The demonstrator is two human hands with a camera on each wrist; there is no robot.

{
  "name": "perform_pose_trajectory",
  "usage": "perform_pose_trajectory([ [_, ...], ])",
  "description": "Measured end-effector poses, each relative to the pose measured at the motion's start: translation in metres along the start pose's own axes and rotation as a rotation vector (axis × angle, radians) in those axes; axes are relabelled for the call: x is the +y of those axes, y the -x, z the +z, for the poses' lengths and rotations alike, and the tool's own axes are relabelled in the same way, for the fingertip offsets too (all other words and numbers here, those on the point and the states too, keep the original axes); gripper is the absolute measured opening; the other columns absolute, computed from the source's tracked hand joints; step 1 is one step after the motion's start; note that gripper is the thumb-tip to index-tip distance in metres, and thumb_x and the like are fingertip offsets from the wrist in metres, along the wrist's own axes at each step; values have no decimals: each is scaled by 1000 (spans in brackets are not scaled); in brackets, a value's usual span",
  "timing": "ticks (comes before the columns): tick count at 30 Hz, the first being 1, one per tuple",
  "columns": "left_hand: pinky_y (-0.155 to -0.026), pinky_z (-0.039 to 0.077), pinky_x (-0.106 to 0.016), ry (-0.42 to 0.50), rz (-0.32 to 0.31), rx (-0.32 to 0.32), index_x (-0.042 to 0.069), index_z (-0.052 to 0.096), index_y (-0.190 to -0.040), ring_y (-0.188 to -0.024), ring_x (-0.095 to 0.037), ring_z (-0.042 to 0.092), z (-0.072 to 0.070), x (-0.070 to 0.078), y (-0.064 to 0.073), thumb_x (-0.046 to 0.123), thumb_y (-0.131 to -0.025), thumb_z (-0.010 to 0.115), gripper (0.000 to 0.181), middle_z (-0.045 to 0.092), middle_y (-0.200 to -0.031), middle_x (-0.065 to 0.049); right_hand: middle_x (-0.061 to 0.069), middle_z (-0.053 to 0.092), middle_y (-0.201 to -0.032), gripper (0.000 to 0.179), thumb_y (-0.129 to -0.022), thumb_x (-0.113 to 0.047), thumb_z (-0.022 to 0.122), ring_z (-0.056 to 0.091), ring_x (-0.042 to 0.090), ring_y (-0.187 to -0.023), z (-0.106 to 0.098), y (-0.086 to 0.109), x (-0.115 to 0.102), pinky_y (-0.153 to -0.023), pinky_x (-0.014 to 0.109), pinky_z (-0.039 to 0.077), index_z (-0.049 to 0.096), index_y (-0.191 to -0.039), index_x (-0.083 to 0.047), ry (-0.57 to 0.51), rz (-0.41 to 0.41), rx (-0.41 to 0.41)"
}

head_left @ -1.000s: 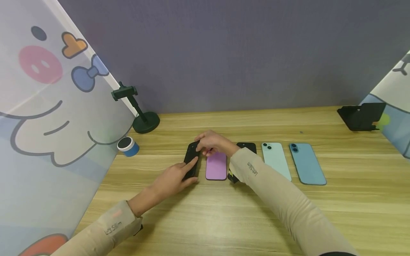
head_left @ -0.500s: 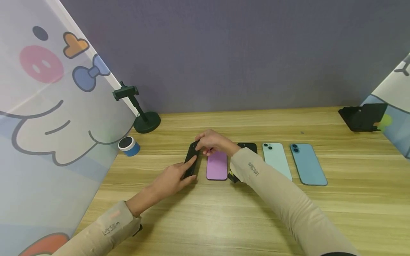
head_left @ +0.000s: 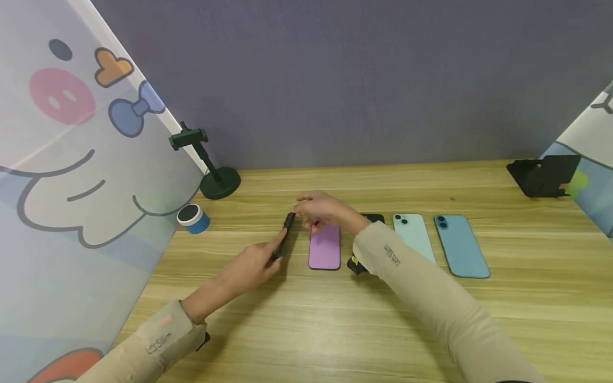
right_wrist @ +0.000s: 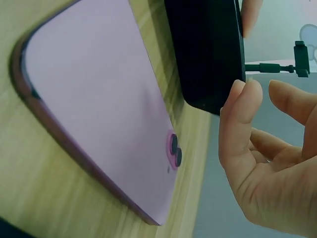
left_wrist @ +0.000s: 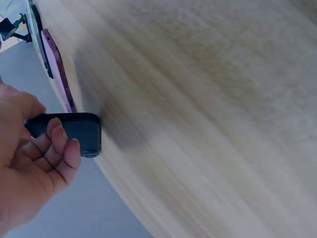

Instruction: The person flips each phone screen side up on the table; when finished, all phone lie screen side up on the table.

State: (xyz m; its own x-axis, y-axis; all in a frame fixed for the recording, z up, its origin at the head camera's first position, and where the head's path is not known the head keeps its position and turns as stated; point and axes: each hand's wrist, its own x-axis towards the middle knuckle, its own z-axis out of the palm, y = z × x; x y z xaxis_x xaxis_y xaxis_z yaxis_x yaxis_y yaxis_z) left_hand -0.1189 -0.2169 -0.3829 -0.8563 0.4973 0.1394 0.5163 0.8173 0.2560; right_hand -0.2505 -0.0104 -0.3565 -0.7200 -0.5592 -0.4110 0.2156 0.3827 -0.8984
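My left hand [head_left: 249, 267] pinches a black phone [head_left: 289, 221] between thumb and fingers. The phone is tipped up onto its long edge above the wooden table, its dark flat face showing in the right wrist view. At its top end is my right hand [head_left: 320, 207]; in the right wrist view one fingertip [right_wrist: 238, 89] meets the phone's edge near a corner, while another finger is held apart. Just right of it lies a pink-purple phone [head_left: 324, 250], back up, with two lenses, its top partly under my right hand in the head view.
Further right lie another black phone [head_left: 375, 218], partly hidden by my right sleeve, a pale mint phone [head_left: 413, 234] and a blue phone [head_left: 462, 247]. A dark stand [head_left: 218, 183] and a small blue-white jar [head_left: 193, 219] stand left; a black folded stand [head_left: 543, 176] sits back right.
The black phone, earlier flat with its broad side up, is now turned up on edge by my left hand. My right hand has shifted slightly right and its fingers have loosened from the phone.
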Motion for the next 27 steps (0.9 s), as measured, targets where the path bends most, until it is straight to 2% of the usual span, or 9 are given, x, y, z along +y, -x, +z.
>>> perform_pose_trajectory([
  [2,-48,37,-19,16,-45,11,-6,38,-151,-54,-4,44,-2,0,0,10,-96,63,63,54,-66,2,22,50,-139,70,-99,-27,62,60,14,-63,-3,3,1,-53,25,52,28,-159,-13,-9,-9,1],
  [6,-48,41,-21,108,-192,22,-4,35,-152,-53,-9,52,-6,-3,2,7,-98,59,60,65,-74,-8,22,51,-141,70,-99,-28,62,62,16,-66,-6,6,4,-58,27,54,29,-159,-13,11,-19,4],
  [8,-49,42,-21,154,-255,35,-1,36,-152,-52,-8,51,-7,-6,2,8,-99,58,58,65,-73,-7,23,50,-141,70,-99,-28,62,62,15,-67,-7,6,7,-59,27,55,29,-159,-12,12,-20,-1],
  [11,-48,39,-23,251,-341,73,2,40,-151,-48,-8,44,-8,-12,1,11,-100,56,54,57,-64,-3,23,50,-140,70,-100,-28,62,61,15,-67,-6,6,10,-58,27,56,28,-159,-11,15,-24,-6],
  [14,-52,39,-25,383,-431,130,4,44,-150,-52,-10,45,-9,-17,-1,13,-101,55,50,56,-66,-3,23,52,-138,69,-99,-26,62,61,15,-66,-4,4,14,-57,27,56,30,-158,-10,14,-27,-1],
  [20,-68,54,-29,784,-611,198,6,43,-151,-67,-16,59,-11,-20,-5,12,-103,51,49,62,-76,-7,22,57,-138,68,-100,-27,62,66,16,-68,7,0,22,-58,29,57,30,-159,-12,22,-27,-18],
  [23,-75,57,-31,926,-656,221,5,39,-153,-71,-15,62,-14,-16,-7,12,-104,49,50,60,-80,-3,21,55,-141,74,-100,-27,61,65,15,-66,13,1,22,-56,28,57,21,-161,-13,-17,-35,-32],
  [27,-80,57,-33,1020,-666,238,9,36,-155,-72,-11,62,-17,-12,-10,13,-105,49,52,58,-82,-1,16,52,-145,81,-100,-28,62,64,17,-70,18,1,18,-58,29,57,12,-163,-14,-86,-54,-22],
])
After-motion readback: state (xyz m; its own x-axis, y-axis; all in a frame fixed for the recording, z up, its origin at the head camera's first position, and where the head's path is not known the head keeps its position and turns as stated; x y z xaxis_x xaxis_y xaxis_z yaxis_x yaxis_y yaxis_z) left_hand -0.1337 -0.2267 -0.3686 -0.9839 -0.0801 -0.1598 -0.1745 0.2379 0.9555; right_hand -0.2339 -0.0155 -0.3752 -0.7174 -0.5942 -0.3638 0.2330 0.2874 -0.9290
